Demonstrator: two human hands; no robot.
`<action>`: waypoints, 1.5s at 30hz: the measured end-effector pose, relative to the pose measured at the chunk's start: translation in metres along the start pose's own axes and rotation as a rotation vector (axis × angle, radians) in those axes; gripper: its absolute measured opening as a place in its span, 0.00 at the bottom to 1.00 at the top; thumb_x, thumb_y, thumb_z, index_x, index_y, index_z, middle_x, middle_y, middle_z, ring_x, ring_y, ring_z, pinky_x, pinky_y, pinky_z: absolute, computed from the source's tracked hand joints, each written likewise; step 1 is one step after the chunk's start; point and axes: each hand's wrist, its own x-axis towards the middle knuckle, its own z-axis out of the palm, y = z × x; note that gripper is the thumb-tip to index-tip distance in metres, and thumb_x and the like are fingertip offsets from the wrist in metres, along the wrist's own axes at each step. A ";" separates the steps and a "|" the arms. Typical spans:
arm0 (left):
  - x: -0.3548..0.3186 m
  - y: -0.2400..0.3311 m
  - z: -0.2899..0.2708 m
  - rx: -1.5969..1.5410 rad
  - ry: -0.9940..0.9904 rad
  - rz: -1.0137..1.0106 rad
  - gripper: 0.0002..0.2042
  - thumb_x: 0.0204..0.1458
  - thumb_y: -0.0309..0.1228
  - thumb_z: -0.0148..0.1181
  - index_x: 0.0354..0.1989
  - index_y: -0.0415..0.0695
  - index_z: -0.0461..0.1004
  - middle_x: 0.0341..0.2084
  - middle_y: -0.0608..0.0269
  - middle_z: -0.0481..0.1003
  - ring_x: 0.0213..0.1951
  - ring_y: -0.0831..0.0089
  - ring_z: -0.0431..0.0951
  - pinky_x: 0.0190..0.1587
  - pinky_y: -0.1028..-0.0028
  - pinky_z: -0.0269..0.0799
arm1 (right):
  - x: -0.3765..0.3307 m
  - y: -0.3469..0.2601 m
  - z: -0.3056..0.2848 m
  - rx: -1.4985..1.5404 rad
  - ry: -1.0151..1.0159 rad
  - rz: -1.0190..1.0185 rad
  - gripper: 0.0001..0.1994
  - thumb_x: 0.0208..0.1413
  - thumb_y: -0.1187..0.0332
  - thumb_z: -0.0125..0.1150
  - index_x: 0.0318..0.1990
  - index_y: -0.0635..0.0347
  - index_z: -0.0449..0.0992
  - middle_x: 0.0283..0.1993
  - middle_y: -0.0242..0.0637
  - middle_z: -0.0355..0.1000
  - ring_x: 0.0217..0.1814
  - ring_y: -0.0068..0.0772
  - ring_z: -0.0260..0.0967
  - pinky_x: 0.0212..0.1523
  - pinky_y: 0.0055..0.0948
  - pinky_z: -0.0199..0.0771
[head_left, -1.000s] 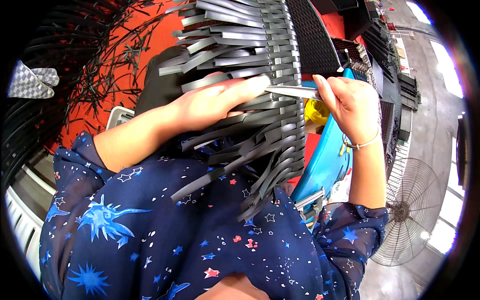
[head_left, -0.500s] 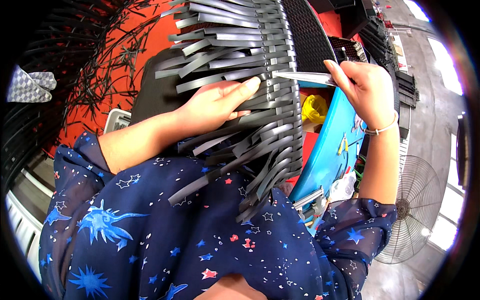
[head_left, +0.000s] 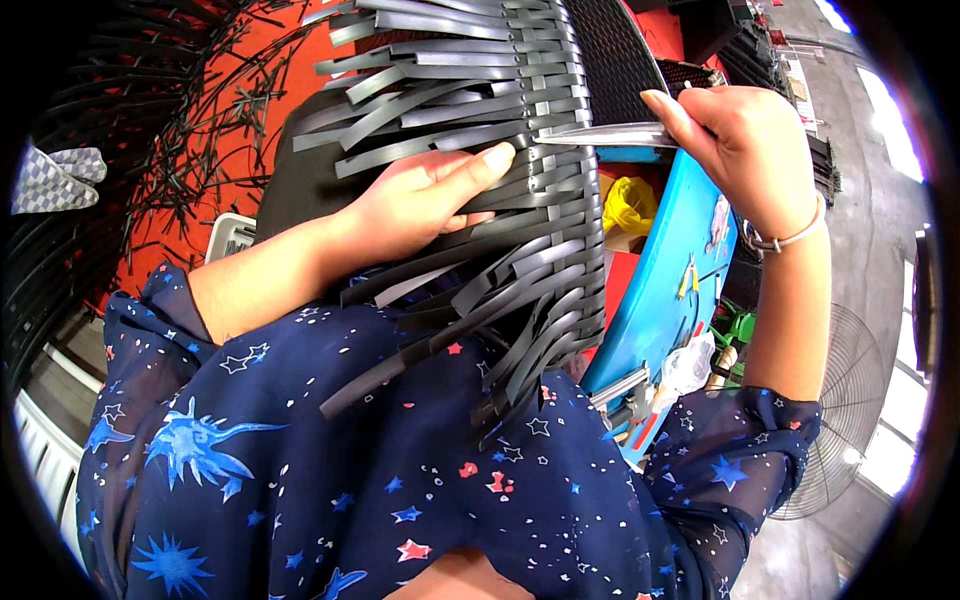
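Observation:
A piece of black flat-strip weaving [head_left: 567, 205] lies before me, its loose strip ends fanning out to the left and down onto my lap. My left hand [head_left: 415, 195] is closed on the black strips, thumb on top and fingers curled partly out of sight beneath. In my right hand [head_left: 750, 150], gripped in a fist with the thumb along it, is a tapered metal blade-like tool [head_left: 615, 135]. Its tip points left and meets the woven band just above my left thumb. The tool's handle end is hidden in the fist.
A blue tabletop [head_left: 655, 270] at the right carries yellow-handled pliers [head_left: 690, 277] and a clear plastic bag [head_left: 687, 365]. Beside it is a yellow bag [head_left: 630, 207]. Black offcuts litter the red floor [head_left: 285, 75]. A large fan [head_left: 845, 410] stands at the right.
My right forearm has swung outward to the right, and the tool's tip has shifted slightly left and up on the weave. My left hand has moved slightly left, still on the strips.

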 end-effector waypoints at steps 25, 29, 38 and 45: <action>-0.005 0.016 0.009 0.023 0.271 0.071 0.21 0.61 0.44 0.59 0.51 0.36 0.76 0.45 0.62 0.78 0.45 0.78 0.75 0.54 0.74 0.69 | -0.022 -0.009 0.032 0.159 0.149 0.121 0.21 0.61 0.57 0.59 0.17 0.56 0.73 0.14 0.39 0.65 0.17 0.42 0.68 0.21 0.37 0.67; 0.007 -0.005 0.014 -0.102 0.252 0.521 0.12 0.62 0.32 0.59 0.47 0.35 0.76 0.43 0.65 0.78 0.45 0.79 0.74 0.51 0.75 0.70 | -0.021 -0.008 0.031 0.187 0.129 0.140 0.21 0.60 0.57 0.60 0.16 0.56 0.72 0.14 0.39 0.66 0.18 0.41 0.68 0.21 0.37 0.67; 0.005 -0.015 0.009 -0.047 0.241 0.559 0.10 0.63 0.34 0.58 0.43 0.39 0.77 0.36 0.71 0.77 0.38 0.82 0.71 0.43 0.77 0.68 | -0.012 -0.014 0.024 0.100 0.172 0.094 0.21 0.58 0.59 0.63 0.15 0.56 0.69 0.12 0.38 0.61 0.16 0.42 0.65 0.20 0.37 0.66; 0.006 -0.006 0.012 0.028 0.232 0.624 0.10 0.63 0.35 0.58 0.44 0.40 0.77 0.34 0.71 0.77 0.37 0.83 0.71 0.43 0.77 0.68 | -0.027 -0.021 0.044 0.440 0.108 0.299 0.18 0.63 0.61 0.57 0.22 0.59 0.78 0.17 0.42 0.70 0.19 0.41 0.71 0.22 0.34 0.69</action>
